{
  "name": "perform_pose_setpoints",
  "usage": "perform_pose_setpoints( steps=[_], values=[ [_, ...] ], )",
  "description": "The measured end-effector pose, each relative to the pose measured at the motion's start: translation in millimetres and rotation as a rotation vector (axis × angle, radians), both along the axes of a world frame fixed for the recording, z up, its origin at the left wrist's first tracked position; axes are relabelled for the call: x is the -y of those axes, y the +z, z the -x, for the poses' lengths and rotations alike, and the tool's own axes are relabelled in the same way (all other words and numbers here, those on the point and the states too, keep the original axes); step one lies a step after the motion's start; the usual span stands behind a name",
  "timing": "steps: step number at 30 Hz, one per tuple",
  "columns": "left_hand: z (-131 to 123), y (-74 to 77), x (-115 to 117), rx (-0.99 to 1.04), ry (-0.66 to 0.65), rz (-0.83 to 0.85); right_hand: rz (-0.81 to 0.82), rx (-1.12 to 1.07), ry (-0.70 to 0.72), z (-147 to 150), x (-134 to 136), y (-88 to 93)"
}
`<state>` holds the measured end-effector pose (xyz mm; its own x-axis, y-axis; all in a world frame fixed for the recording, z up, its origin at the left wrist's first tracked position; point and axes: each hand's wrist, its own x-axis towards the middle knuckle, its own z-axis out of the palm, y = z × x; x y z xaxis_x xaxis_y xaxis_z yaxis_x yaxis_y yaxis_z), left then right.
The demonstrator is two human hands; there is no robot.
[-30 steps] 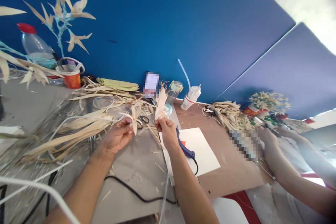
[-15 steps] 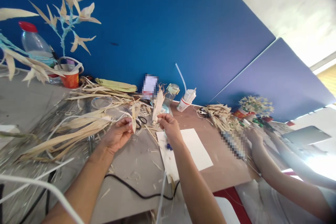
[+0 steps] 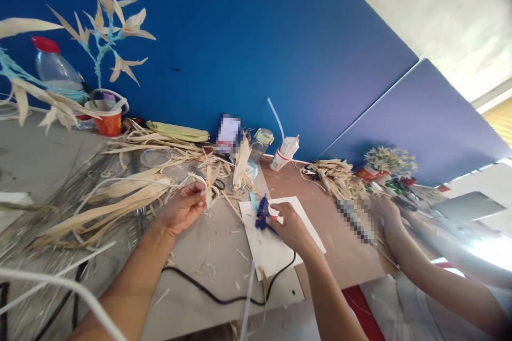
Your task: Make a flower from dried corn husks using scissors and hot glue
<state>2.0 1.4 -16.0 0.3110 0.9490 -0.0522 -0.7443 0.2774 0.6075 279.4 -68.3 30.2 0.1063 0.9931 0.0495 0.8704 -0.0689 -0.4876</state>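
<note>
My left hand pinches a small pale corn husk piece between thumb and fingers, above the table's middle. My right hand is over a white sheet, its fingers apart and curved beside a blue glue gun. The glue gun lies on the sheet; whether my fingertips touch it cannot be made out. Behind the hands, a larger husk stands near a clear jar. Black scissors lie partly hidden behind the husk piece in my left hand.
Loose husks spread across the left side. A husk-flower plant rises from a red cup beside a red-capped bottle. A white cup stands by the blue partition. A black cord crosses the front. Another person's arms reach in from the right.
My right hand has moved from the larger husk down and right to the glue gun, which now shows more fully. My left hand still holds the small husk piece, slightly further right.
</note>
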Motion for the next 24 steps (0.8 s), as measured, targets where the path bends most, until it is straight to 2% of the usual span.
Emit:
perform_pose_setpoints(
  steps=[5,10,16,21,24],
  values=[
    [2,0.4,1,-0.009,-0.038,0.010,0.222,0.323,0.015,-11,17,-12.2],
    [3,4.2,4,-0.010,-0.074,-0.013,0.163,0.387,0.047,-9,13,-17.1],
    [1,9.6,7,-0.055,-0.092,-0.056,0.176,0.239,0.139,-14,6,-26.8],
    [1,9.9,6,-0.024,-0.071,-0.056,-0.054,0.035,0.128,-23,8,-23.8],
    [0,8.5,5,-0.019,-0.029,-0.032,-0.119,-0.254,0.050,-30,9,-12.3]
  ],
)
